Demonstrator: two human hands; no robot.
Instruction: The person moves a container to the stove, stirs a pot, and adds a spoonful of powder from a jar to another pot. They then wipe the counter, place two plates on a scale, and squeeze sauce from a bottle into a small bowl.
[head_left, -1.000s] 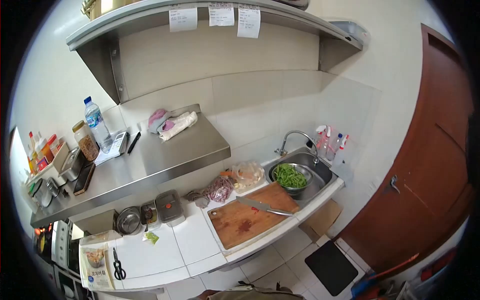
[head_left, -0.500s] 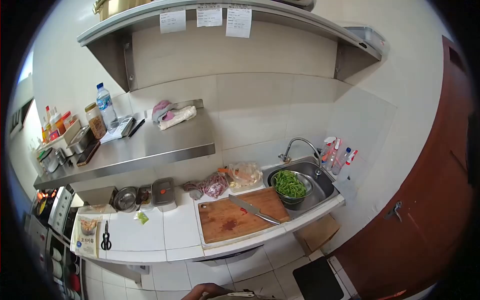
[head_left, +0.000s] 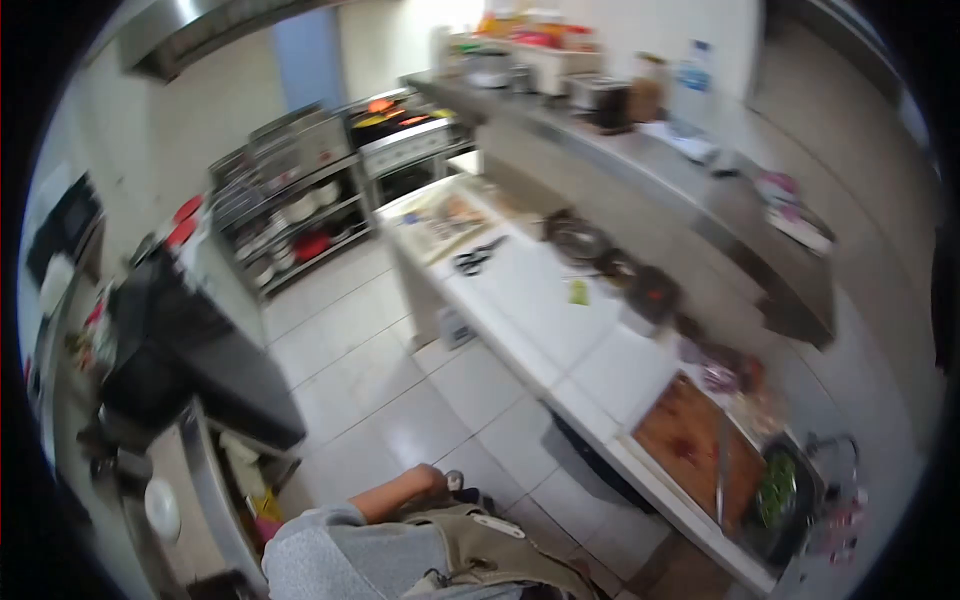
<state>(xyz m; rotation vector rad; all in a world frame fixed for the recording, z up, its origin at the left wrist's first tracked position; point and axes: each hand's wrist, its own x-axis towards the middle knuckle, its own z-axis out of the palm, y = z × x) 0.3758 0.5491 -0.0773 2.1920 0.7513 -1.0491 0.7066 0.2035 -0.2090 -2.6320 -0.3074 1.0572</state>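
My left hand (head_left: 432, 481) hangs by the front of my khaki apron (head_left: 420, 530), away from the counter. Its fingers are turned away and blurred. No part of my right hand shows. On the white tiled counter (head_left: 545, 330) lies a wooden cutting board (head_left: 680, 440) with a reddish wet stain. A large knife (head_left: 722, 470) rests across it. Beside the board, green leaves (head_left: 775, 490) fill a bowl at the sink. Black-handled scissors (head_left: 480, 256) lie near the counter's far end, next to a food packet (head_left: 435, 222).
A steel shelf (head_left: 690, 185) overhangs the counter, holding a water bottle (head_left: 692, 85) and jars. A stove (head_left: 405, 140) and a rack of dishes (head_left: 305, 215) stand at the back. A dark covered object (head_left: 200, 350) borders the tiled floor (head_left: 370, 400) on the left.
My view has swung left, so the counter now runs diagonally on the right. The stove, dish rack and floor have come into view, with my left forearm and sleeve. Counter items look unmoved.
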